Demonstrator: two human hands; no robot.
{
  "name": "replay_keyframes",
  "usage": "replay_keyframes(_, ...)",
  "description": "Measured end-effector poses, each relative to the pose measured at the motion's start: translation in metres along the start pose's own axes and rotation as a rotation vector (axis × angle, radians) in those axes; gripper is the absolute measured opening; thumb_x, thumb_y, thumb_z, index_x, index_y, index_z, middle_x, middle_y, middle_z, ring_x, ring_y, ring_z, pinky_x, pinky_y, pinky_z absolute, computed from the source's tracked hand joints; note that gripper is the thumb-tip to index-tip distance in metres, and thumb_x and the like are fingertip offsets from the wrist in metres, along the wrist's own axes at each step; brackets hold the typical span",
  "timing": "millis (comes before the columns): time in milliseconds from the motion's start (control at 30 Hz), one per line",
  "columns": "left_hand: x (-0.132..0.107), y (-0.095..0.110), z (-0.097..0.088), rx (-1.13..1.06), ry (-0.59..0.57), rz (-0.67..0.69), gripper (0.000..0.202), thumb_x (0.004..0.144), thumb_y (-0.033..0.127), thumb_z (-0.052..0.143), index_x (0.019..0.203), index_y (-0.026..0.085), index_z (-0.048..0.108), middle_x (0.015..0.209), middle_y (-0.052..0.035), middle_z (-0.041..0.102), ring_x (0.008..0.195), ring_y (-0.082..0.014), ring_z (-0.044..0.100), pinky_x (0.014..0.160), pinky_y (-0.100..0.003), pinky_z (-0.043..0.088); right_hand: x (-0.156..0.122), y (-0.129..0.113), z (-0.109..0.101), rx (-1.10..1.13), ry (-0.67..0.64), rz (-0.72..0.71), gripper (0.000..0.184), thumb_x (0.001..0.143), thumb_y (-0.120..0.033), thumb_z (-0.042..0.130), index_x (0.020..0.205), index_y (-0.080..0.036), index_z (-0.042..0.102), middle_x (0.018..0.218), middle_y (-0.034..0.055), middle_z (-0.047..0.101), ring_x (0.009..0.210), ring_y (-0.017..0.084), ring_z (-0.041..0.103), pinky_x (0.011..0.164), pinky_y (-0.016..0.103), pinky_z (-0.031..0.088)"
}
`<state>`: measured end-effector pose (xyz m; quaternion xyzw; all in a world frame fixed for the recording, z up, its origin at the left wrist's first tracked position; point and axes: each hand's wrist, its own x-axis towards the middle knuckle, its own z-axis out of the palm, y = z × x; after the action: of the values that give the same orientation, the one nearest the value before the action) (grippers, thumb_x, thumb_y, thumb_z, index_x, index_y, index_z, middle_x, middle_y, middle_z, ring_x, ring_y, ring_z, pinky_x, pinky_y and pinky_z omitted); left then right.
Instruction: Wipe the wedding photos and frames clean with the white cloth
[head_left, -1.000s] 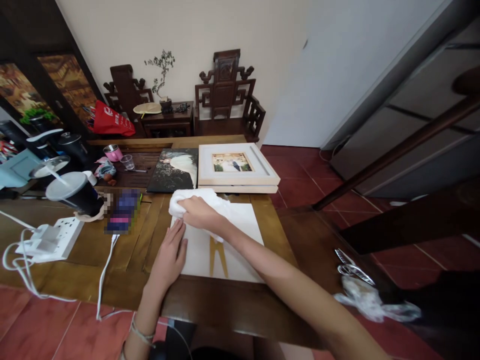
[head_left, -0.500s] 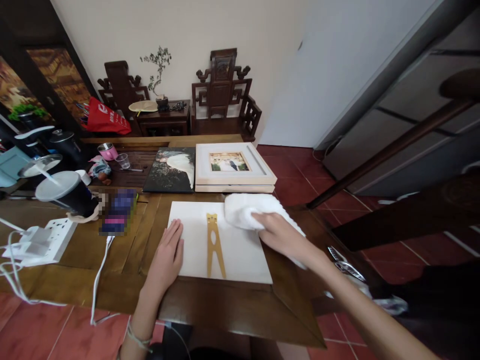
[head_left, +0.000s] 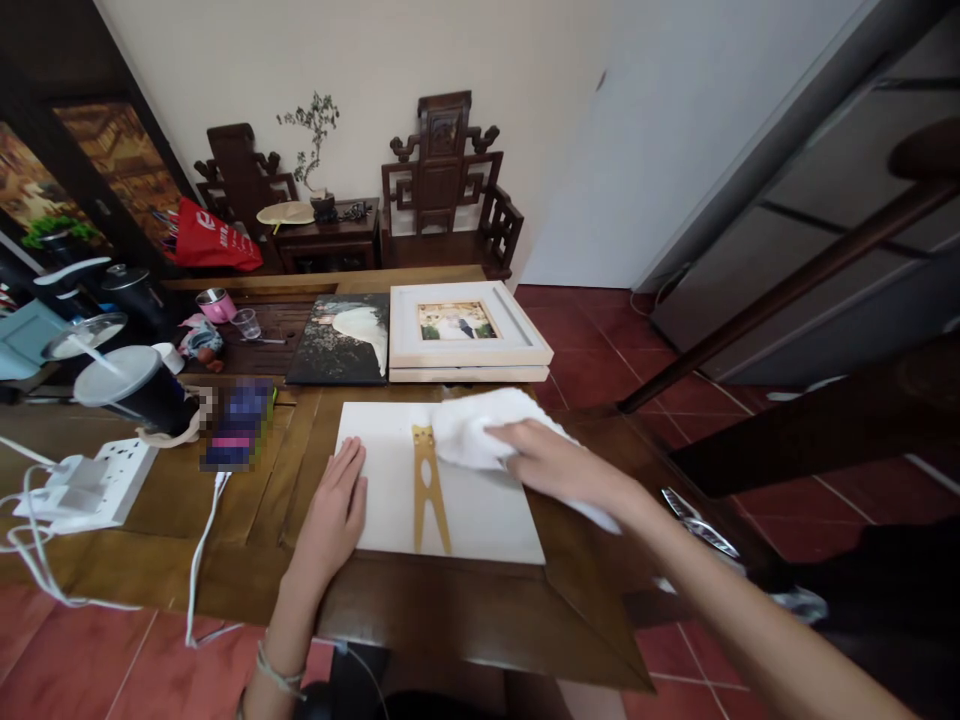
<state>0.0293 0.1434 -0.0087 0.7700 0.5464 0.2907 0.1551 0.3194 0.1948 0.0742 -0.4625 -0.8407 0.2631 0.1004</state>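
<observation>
A flat white board lies near the front edge of the wooden table. On it is a yellow-gold, A-shaped piece, its two legs pointing toward me. My left hand rests flat on the board's left edge, fingers stretched out and side by side. In my right hand a white cloth is bunched up and pressed on the board's far right part, close to the top of the gold piece. Part of the cloth hangs past the board's right edge, and my fingertips are partly sunk in it.
Behind the board lie a dark photo panel and stacked light wood picture frames. To the left are a phone on a cable, a power strip and a lidded cup. Metal clippers lie at the right.
My right hand and the cloth have slid a little left across the board, toward the gold piece. My left hand stays in place.
</observation>
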Motion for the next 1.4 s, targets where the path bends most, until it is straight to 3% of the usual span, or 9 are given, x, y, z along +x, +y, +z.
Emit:
replay_keyframes(100,0.000,0.001,-0.001,-0.010,0.005,0.001,0.045,0.097,0.022,0.037,0.141,0.017,0.041,0.147,-0.0131,0.042,0.140,-0.0226,0.032,0.116,-0.051,0.026,0.034,0.018,-0.008,-0.001,0.045,-0.004,0.020,0.064,-0.004,0.037,0.063,-0.022,0.046,0.064,-0.0006,0.053,0.069,0.020,0.054,0.069,0.030,0.040)
replay_keyframes(200,0.000,0.001,-0.001,-0.019,0.010,-0.002,0.044,0.097,0.022,0.037,0.141,0.018,0.042,0.147,-0.0126,0.042,0.140,-0.0229,0.032,0.116,-0.050,0.026,0.036,0.020,-0.003,-0.028,0.090,0.017,0.021,0.065,-0.004,0.036,0.066,-0.022,0.046,0.064,-0.0001,0.052,0.069,0.021,0.053,0.069,0.030,0.038)
replay_keyframes(333,0.000,0.001,-0.001,-0.013,0.011,-0.007,0.045,0.096,0.022,0.038,0.141,0.019,0.041,0.148,-0.0118,0.041,0.140,-0.0230,0.032,0.116,-0.050,0.025,-0.010,-0.005,0.022,-0.069,0.092,0.046,0.030,0.062,0.000,0.037,0.076,-0.019,0.055,0.074,0.0060,0.060,0.079,0.025,0.058,0.072,0.033,0.040)
replay_keyframes(433,0.000,0.000,0.001,-0.007,0.010,-0.012,0.045,0.096,0.021,0.038,0.141,0.018,0.041,0.148,-0.0118,0.041,0.141,-0.0230,0.031,0.116,-0.049,0.025,-0.064,-0.031,0.036,-0.053,0.016,0.013,0.041,0.059,0.002,0.038,0.085,-0.020,0.062,0.104,0.0124,0.066,0.103,0.028,0.059,0.083,0.035,0.043)
replay_keyframes(600,-0.001,-0.001,0.002,-0.002,0.009,0.005,0.046,0.097,0.021,0.036,0.142,0.017,0.039,0.149,-0.0125,0.040,0.141,-0.0225,0.030,0.116,-0.050,0.024,-0.109,-0.049,0.030,0.065,-0.129,-0.072,0.053,0.062,0.002,0.040,0.099,-0.025,0.065,0.115,0.0075,0.065,0.110,0.024,0.058,0.089,0.034,0.045)
replay_keyframes(833,-0.001,0.000,0.000,-0.005,0.002,0.002,0.045,0.097,0.021,0.036,0.142,0.017,0.040,0.148,-0.0130,0.041,0.141,-0.0226,0.031,0.116,-0.050,0.025,-0.011,-0.016,0.010,0.006,0.029,0.021,0.026,0.063,-0.001,0.039,0.067,-0.021,0.055,0.065,0.0011,0.056,0.070,0.020,0.057,0.069,0.031,0.043)
replay_keyframes(1000,0.000,0.000,0.000,-0.014,0.015,0.008,0.046,0.096,0.021,0.037,0.142,0.020,0.039,0.148,-0.0116,0.041,0.141,-0.0228,0.032,0.116,-0.051,0.025,0.034,-0.022,0.031,-0.019,0.155,0.052,0.030,0.068,0.001,0.037,0.083,-0.018,0.055,0.079,0.0049,0.057,0.082,0.022,0.055,0.076,0.033,0.042)
replay_keyframes(1267,-0.002,0.001,0.001,-0.005,0.001,-0.005,0.046,0.096,0.020,0.036,0.143,0.018,0.038,0.149,-0.0126,0.039,0.141,-0.0226,0.030,0.116,-0.050,0.024,-0.066,-0.076,0.058,0.050,-0.019,-0.123,0.050,0.062,0.005,0.037,0.101,-0.017,0.060,0.132,0.0153,0.052,0.124,0.026,0.048,0.097,0.038,0.042)
replay_keyframes(1400,-0.002,0.000,0.002,-0.015,0.010,0.001,0.047,0.096,0.020,0.037,0.143,0.020,0.038,0.149,-0.0115,0.040,0.141,-0.0226,0.030,0.116,-0.051,0.024,-0.086,-0.083,0.040,0.096,-0.116,-0.120,0.050,0.059,0.002,0.039,0.094,-0.024,0.064,0.112,0.0083,0.064,0.108,0.024,0.059,0.087,0.032,0.048)
